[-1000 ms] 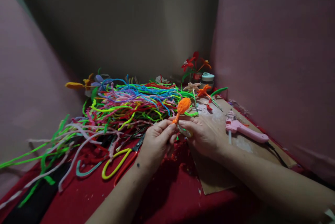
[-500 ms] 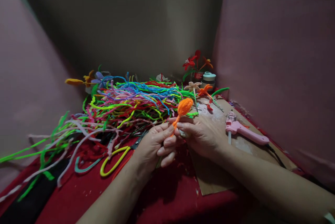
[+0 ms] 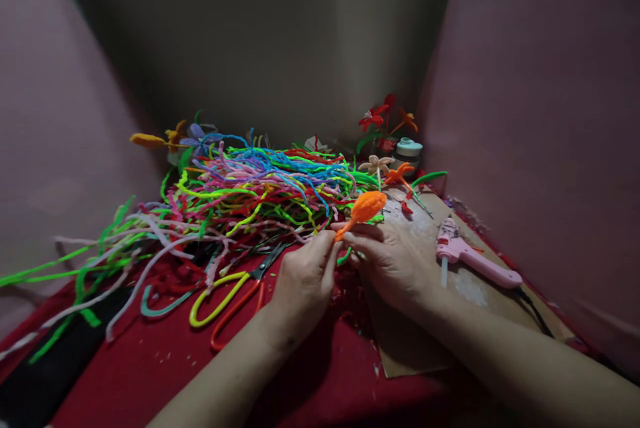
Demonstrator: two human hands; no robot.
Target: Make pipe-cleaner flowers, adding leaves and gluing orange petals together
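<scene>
Both hands meet over the red cloth at the table's middle. My left hand (image 3: 305,278) and my right hand (image 3: 387,261) pinch the thin stem of an orange pipe-cleaner bud (image 3: 367,207), whose rounded head sticks up and to the right of my fingers. A bit of green pipe cleaner (image 3: 344,257) shows between the two hands. Right behind the hands lies a big tangle of coloured pipe cleaners (image 3: 250,191). Scissors (image 3: 235,285) with yellow and orange handles lie just left of my left hand.
A pink glue gun (image 3: 473,260) lies on a cardboard sheet (image 3: 415,341) at the right. Finished pipe-cleaner flowers (image 3: 383,118) and a small round container (image 3: 409,148) stand at the back right corner. Pink walls close in on both sides. Loose green and white strands (image 3: 75,275) trail left.
The orange bud has tilted further to the right and shifted right with both hands. My left fingers, spread half a second ago, are closed on the stem again.
</scene>
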